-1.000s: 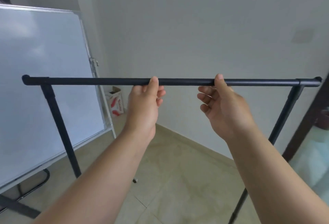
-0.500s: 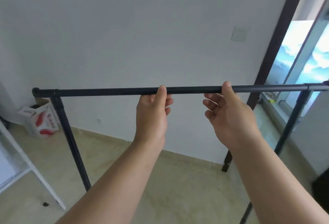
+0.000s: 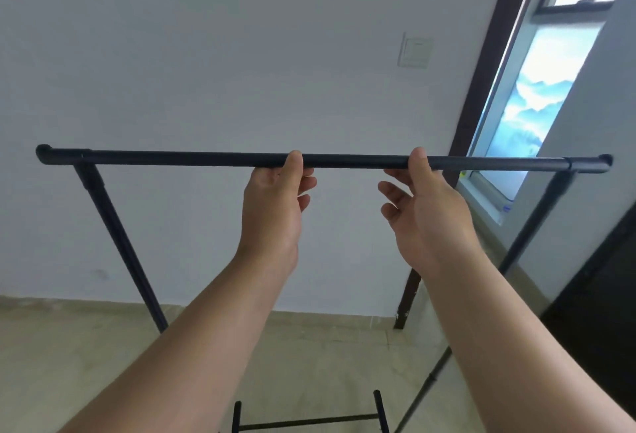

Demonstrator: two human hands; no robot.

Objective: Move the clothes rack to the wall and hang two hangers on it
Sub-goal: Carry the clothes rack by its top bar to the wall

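Observation:
The black clothes rack [image 3: 172, 159] stands in front of me, its top bar level across the view at chest height. My left hand [image 3: 275, 202] grips the bar just left of its middle, thumb over the top. A little right of the middle, my right hand [image 3: 425, 205] holds the bar with thumb and index finger, the other fingers loose and spread below. The rack's two legs slant down to the floor on the left and right, and a low cross piece [image 3: 309, 420] shows at the bottom. The white wall [image 3: 241, 54] is straight ahead. No hangers are in view.
A light switch plate [image 3: 414, 50] sits on the wall. A dark brown door frame [image 3: 481, 95] and a window [image 3: 537, 98] are at the right, with a dark panel [image 3: 602, 312] near the lower right. Beige floor tiles [image 3: 69, 346] lie below.
The view and rack have swung right: the whiteboard and the small box at the left have left the frame, and the plain wall, switch and window now face me. Both hands kept their hold.

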